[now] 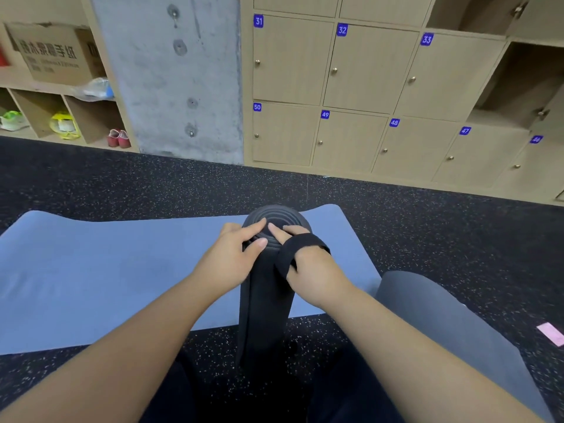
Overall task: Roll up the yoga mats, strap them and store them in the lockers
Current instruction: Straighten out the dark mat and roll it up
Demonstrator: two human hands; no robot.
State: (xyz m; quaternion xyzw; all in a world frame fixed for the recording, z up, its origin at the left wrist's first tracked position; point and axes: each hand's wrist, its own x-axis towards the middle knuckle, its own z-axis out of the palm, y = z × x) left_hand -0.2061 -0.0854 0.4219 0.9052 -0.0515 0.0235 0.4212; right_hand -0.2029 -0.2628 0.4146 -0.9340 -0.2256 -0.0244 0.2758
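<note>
A blue mat [100, 270] lies flat across the floor [427, 227], its left edge out of view. At its right end a rolled black mat [268, 288] stands upright. The left hand [227, 254] curls around the roll's top, fingertips on the spiral end. The right hand [308, 270] presses there too, a black strap [300, 247] looped over its knuckles, apparently pinched underneath. Beside it lies a rolled grey mat [451, 325]; lockers [360, 87] stand behind.
</note>
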